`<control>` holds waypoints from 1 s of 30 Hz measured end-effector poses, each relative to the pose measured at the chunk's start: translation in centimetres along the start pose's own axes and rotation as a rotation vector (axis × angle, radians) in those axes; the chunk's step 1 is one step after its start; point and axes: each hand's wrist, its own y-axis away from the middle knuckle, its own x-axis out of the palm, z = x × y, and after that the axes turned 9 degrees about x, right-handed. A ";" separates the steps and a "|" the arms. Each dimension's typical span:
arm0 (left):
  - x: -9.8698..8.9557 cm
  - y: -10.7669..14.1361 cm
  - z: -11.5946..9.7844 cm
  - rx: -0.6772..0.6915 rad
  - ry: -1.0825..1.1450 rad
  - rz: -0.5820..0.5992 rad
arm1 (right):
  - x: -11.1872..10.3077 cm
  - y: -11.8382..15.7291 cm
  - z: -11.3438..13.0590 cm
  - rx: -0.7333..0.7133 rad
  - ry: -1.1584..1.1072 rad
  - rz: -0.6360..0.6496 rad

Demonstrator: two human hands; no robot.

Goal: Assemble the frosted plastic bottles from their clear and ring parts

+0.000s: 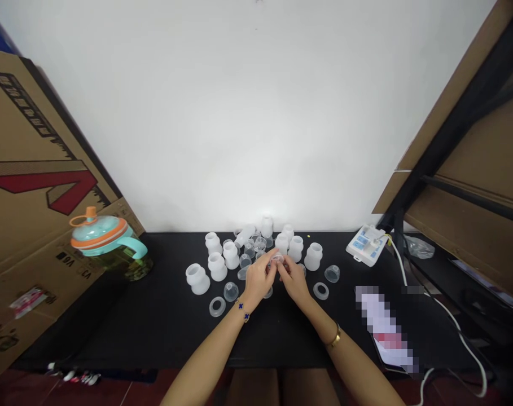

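Observation:
Above the black table, the fingertips of my left hand (258, 277) and my right hand (294, 277) meet, closed around a small clear plastic piece (277, 257) with a round rim. My fingers cover much of it, so I cannot tell whether it is a cap or a ring. Just behind my hands stand white bottles (296, 248) with wide open necks. A clear dome cap (231, 291) and a clear ring (217, 306) lie left of my left wrist. Another dome cap (332, 273) and ring (321, 291) lie to the right.
More white bottles (198, 278) stand at left, with several clear caps (250, 247) heaped behind my hands. A lidded jug (108, 242) stands far left by a cardboard box (36, 186). At right are a white cabled box (366, 245) and a phone (385, 330).

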 end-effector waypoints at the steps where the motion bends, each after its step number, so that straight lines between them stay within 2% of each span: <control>1: 0.0 0.0 0.0 0.003 -0.005 0.002 | 0.0 0.0 0.0 0.002 -0.001 -0.003; 7: -0.4 -0.2 0.4 -0.010 -0.150 0.016 | -0.3 -0.3 -0.1 -0.009 0.046 -0.084; 10: -0.4 -0.3 0.7 0.012 -0.163 -0.013 | -0.5 -0.4 0.0 -0.032 0.101 -0.087; 16: -0.2 -0.5 0.7 -0.095 0.060 -0.039 | -0.4 -0.3 0.3 0.083 -0.031 0.011; 20: 0.0 -0.6 0.7 -0.146 0.188 -0.018 | -0.4 -0.3 0.5 0.094 -0.051 0.010; 30: 0.3 -0.5 0.8 -0.138 0.197 -0.029 | -0.5 -0.1 0.5 0.046 -0.023 0.021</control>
